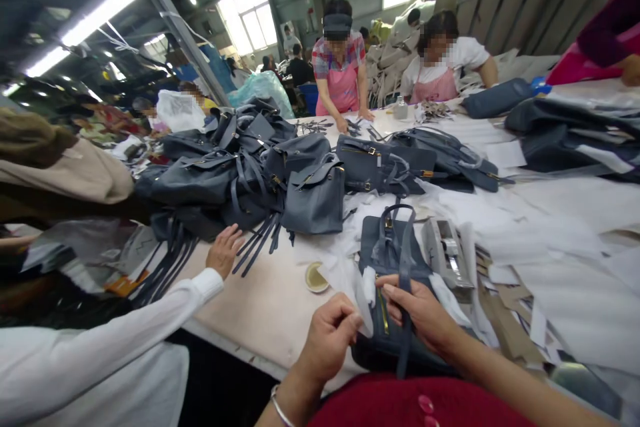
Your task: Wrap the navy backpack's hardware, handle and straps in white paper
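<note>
A dark blue leather backpack (370,247) lies on the table in front of me, its top handle standing up and a gold zipper (383,313) showing. My right hand (423,313) is closed around the bag's long strap (406,273), fingertips near a small white wrapping (369,285). Left of the bag, my left hand (333,330) pinches a thin, translucent white wrapping sheet (345,283). That sheet reaches up toward a small round dish (316,277). The bag's lower part is partly hidden by my right hand and forearm.
More dark blue bags (315,197) are heaped across the table's middle. At left, a co-worker's hand (225,250) rests near loose straps (257,243). A metal-topped box (447,253) and paper scraps lie right of my bag. Two people in pink aprons work opposite.
</note>
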A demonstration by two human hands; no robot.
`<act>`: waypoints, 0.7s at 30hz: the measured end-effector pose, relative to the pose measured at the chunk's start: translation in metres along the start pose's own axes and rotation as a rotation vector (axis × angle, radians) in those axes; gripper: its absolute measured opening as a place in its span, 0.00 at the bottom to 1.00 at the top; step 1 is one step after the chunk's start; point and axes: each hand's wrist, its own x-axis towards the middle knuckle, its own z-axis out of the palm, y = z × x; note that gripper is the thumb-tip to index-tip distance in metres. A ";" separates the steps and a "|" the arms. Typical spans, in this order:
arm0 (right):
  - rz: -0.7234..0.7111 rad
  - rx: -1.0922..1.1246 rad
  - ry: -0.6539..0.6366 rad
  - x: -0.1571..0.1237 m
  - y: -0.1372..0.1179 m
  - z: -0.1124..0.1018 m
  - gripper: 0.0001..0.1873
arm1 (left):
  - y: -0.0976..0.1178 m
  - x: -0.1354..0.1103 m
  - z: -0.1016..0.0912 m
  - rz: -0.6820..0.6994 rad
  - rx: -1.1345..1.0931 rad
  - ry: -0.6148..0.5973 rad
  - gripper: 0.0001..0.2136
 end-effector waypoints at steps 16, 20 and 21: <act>-0.110 -0.417 -0.346 -0.067 -0.037 0.009 0.23 | -0.010 0.018 0.009 -0.334 -0.330 0.226 0.18; -0.135 -0.424 -0.404 -0.069 -0.041 0.023 0.26 | -0.048 0.084 0.002 -0.592 -0.649 0.154 0.15; -0.145 -0.431 -0.419 -0.066 -0.039 0.025 0.28 | -0.054 0.104 -0.001 -0.613 -0.650 0.193 0.13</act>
